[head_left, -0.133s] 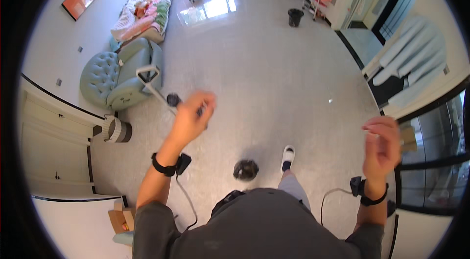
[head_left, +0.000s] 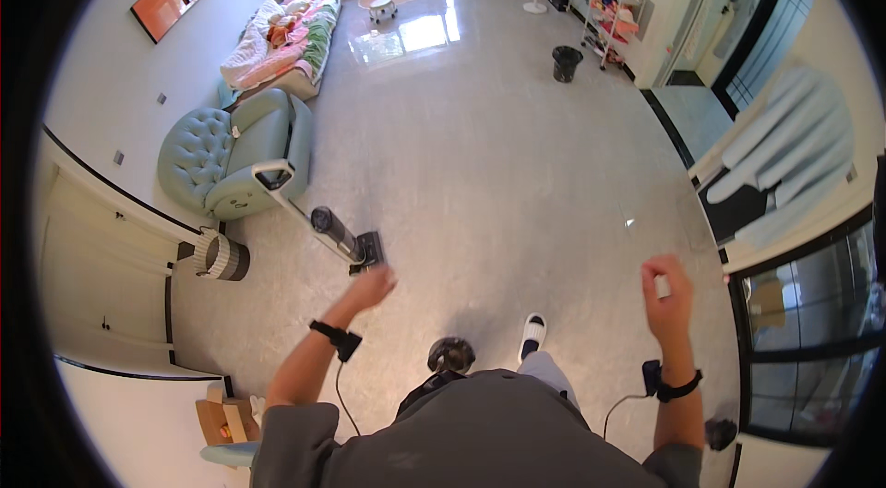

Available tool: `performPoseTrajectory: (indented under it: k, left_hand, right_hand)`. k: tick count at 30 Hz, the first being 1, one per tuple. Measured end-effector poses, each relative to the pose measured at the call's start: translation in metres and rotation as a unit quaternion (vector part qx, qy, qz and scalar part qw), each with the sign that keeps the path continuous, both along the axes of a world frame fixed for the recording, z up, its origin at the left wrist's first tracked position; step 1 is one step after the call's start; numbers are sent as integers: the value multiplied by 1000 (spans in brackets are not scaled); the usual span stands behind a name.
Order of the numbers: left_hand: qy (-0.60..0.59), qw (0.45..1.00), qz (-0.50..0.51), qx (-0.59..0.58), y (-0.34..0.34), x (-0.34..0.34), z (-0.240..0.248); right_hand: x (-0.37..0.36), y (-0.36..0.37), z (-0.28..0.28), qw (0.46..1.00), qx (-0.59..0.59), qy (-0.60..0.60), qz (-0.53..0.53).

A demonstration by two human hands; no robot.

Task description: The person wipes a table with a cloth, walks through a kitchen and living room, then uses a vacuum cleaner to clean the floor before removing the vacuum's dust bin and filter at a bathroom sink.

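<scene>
My left hand (head_left: 374, 287) is raised in front of me on the left, its fingers curled together, with nothing visible in it. Just beyond it in the picture stands an upright floor cleaner (head_left: 334, 231), with a grey looped handle, dark cylinder and black floor head. The hand overlaps the lower edge of that head; I see no grip on it. On the right, my right hand (head_left: 668, 294) is held up over the floor, thumb and fingers bent into a loop with nothing in it. Black bands with small dark boxes and cables circle both wrists.
A green tufted armchair (head_left: 231, 151) and a striped basket (head_left: 221, 255) line the left side. A round dark object (head_left: 451, 355) lies near my feet. Farther off are a black bin (head_left: 566, 64), a trolley (head_left: 614, 19) and a bed (head_left: 286, 36). Glass-paned doors (head_left: 812, 322) flank the right.
Both hands have dropped lower in the picture, the right also inward. More of the floor cleaner shows past my left hand. The room has shifted down slightly in view.
</scene>
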State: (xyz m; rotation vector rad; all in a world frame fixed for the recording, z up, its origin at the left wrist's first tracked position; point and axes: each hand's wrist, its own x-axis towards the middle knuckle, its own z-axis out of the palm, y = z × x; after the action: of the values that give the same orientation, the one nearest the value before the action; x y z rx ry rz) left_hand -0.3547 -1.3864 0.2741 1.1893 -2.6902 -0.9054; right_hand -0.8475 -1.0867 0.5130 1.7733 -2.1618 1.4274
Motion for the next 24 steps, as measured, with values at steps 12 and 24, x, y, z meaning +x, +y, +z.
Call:
performPoseTrajectory:
  k: [12,24]
  left_hand:
    - [-229,671,457,538,127,23,-63]
    - [-137,948,194,214,-257,-86,-191]
  right_hand:
    - [-152,-116,-249,908,393,-113,95]
    - [-286,-314,-375,720,567,-399,-36]
